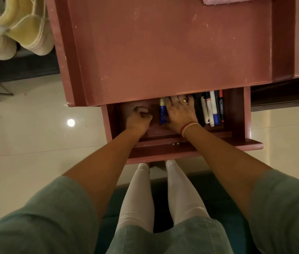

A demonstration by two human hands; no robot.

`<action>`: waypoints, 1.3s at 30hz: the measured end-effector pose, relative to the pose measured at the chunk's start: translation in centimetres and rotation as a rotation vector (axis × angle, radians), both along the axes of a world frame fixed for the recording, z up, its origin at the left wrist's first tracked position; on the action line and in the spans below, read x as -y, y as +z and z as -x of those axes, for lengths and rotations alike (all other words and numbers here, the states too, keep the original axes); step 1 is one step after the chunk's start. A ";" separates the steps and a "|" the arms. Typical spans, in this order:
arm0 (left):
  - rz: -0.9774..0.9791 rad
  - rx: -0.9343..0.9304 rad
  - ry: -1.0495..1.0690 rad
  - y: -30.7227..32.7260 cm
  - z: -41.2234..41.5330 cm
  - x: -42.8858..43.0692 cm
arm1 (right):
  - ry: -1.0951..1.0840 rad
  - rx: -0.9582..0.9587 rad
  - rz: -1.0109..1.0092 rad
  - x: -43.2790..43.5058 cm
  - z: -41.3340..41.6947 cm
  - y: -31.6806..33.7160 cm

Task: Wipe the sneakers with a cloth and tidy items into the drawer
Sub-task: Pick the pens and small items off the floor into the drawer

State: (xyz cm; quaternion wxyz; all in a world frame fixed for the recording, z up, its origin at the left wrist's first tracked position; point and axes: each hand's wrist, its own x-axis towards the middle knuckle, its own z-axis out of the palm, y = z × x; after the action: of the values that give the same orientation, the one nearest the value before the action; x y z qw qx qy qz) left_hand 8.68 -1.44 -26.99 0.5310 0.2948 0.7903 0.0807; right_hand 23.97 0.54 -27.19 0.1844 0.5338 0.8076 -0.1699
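The reddish-brown table's drawer (190, 153) is pulled out toward me. Both hands are inside it. My left hand (138, 117) is curled into a fist in the drawer's left part, with nothing visible in it. My right hand (179, 111) lies flat with spread fingers in the middle, next to a blue tube with a yellowish cap (162, 112) and partly over a black item (199, 111). Several markers (212, 109) lie side by side at the drawer's right. A pink cloth (218, 0) sits at the tabletop's far edge. The pale yellow sneakers (14, 28) are at the upper left.
The tabletop (163, 48) has raised rims along both sides. Glossy cream floor tiles (35, 134) stretch to the left. A dark ledge (16, 66) carries the sneakers. My knees in white leggings (156, 195) are under the drawer front.
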 end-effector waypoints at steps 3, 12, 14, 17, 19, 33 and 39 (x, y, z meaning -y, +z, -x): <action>-0.037 -0.055 -0.170 0.9 0.9 1.1 | -0.013 0.108 0.018 -0.3 0.3 0.2; -0.223 -0.404 -0.499 9.2 1.1 5.8 | -0.108 -0.033 -0.201 5.3 -3.1 8.5; -0.201 -0.516 -0.345 11.8 0.7 7.3 | -0.231 -0.060 -0.200 7.4 -4.6 11.3; 0.055 -0.546 0.064 15.7 -0.7 8.4 | -0.569 -0.055 -0.104 9.7 -7.5 13.5; 0.207 -0.414 0.458 17.3 -1.9 8.3 | -1.101 -0.240 0.027 10.3 -9.0 14.1; 0.027 0.620 1.415 16.3 -1.3 5.9 | -2.364 -1.596 0.306 6.7 -8.6 13.4; -0.031 0.694 1.362 17.0 -1.2 2.8 | -2.225 -1.803 0.537 4.0 -7.2 13.4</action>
State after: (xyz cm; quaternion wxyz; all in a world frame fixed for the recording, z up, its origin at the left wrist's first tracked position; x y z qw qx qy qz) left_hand 9.86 -4.24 -9.95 0.5776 -0.2924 0.5842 0.4894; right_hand 31.14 -3.46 -13.82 -0.5065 0.5352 -0.2309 -0.6353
